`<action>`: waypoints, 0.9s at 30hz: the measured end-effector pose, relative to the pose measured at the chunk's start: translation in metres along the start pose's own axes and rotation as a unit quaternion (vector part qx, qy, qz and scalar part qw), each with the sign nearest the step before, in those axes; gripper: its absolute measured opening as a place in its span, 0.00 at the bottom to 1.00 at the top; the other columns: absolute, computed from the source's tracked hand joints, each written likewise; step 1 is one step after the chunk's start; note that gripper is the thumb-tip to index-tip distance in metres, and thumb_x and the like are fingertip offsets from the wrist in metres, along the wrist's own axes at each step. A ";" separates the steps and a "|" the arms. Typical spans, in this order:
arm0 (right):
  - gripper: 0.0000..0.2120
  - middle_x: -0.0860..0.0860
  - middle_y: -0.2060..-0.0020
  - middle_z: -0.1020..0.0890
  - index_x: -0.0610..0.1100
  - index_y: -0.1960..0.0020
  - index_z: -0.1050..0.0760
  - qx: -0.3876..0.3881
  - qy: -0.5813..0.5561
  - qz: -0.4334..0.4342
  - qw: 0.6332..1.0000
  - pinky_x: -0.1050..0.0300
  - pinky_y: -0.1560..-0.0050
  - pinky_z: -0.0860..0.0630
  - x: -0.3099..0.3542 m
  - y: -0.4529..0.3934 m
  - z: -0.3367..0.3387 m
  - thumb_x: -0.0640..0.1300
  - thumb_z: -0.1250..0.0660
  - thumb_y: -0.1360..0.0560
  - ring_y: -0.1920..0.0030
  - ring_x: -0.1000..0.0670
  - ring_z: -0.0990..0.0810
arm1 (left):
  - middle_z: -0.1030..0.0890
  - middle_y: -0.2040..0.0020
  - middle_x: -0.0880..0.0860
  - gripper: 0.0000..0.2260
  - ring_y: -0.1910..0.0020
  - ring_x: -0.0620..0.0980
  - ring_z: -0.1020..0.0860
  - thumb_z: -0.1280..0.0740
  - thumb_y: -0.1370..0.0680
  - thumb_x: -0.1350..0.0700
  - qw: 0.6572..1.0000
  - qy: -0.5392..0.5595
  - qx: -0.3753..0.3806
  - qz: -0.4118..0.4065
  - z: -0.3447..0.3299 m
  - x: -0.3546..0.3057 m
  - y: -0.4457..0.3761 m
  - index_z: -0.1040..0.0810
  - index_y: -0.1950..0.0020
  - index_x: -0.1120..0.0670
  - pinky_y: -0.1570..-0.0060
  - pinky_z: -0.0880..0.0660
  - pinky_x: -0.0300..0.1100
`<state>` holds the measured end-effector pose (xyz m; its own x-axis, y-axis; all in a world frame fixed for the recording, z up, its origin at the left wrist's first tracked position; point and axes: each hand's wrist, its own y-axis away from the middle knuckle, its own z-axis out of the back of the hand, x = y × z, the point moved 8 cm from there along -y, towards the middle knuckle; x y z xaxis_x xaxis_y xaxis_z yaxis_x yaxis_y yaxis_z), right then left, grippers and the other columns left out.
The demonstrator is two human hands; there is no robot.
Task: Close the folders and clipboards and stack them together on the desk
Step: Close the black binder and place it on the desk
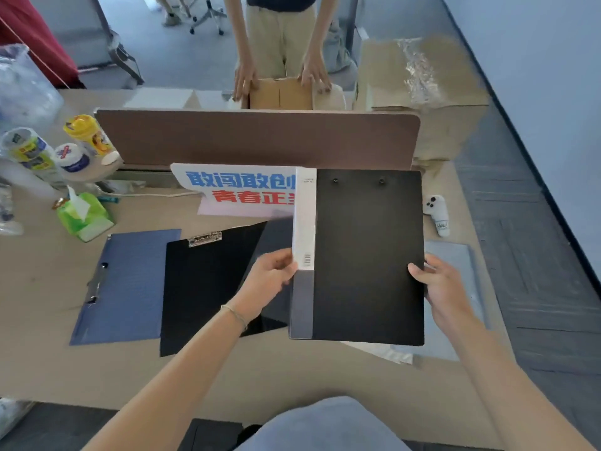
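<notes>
I hold a closed black folder (367,255) with a white and grey spine above the desk, right of centre. My left hand (270,278) grips its spine edge and my right hand (439,284) grips its right edge. A black clipboard (208,288) with a metal clip lies flat on the desk to the left, partly under my left hand. Further left lies a blue clipboard folder (126,288), opened flat with its clip showing. A grey folder (455,307) lies under the black folder on the right, mostly hidden.
A brown partition (257,138) runs across the back of the desk (227,379). A printed sign (240,187) lies in front of it. A green tissue pack (83,216) and several containers (58,148) stand at the left. Another person holds a cardboard box (279,94) beyond the partition.
</notes>
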<state>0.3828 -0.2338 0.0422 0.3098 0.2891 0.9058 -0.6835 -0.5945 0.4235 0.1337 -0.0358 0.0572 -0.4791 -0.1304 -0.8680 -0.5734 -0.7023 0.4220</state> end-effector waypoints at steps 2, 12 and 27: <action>0.09 0.51 0.57 0.12 0.44 0.50 0.17 -0.021 -0.011 0.000 1.000 0.66 0.59 0.21 -0.004 -0.003 0.032 0.35 0.35 0.22 0.59 0.56 0.15 | 0.18 0.38 0.48 0.19 0.49 0.44 0.20 0.35 0.18 0.60 1.000 -0.018 -0.006 -0.007 -0.029 -0.004 -0.008 0.26 0.27 0.48 0.49 0.22 0.39; 0.06 0.52 0.51 0.14 0.49 0.48 0.17 -0.190 0.063 -0.052 0.978 0.46 0.43 0.21 -0.083 -0.031 0.183 0.43 0.31 0.24 0.48 0.48 0.16 | 0.19 0.41 0.49 0.22 0.48 0.48 0.18 0.30 0.21 0.60 0.994 -0.073 0.066 0.046 -0.193 0.026 -0.045 0.27 0.28 0.51 0.57 0.18 0.36; 0.35 0.42 0.36 0.26 0.43 0.24 0.32 -0.198 0.252 -0.105 0.941 0.45 0.34 0.28 -0.141 -0.081 0.216 0.33 0.28 0.29 0.36 0.39 0.25 | 0.24 0.38 0.47 0.19 0.40 0.54 0.21 0.33 0.20 0.57 0.984 -0.156 -0.039 0.078 -0.284 0.050 -0.064 0.29 0.30 0.45 0.42 0.21 0.45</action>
<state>0.5376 -0.3887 -0.1175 0.1810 0.7479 0.6386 -0.8655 -0.1872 0.4646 0.3352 -0.1962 -0.0880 -0.7452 -0.0286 -0.6662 -0.4291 -0.7441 0.5120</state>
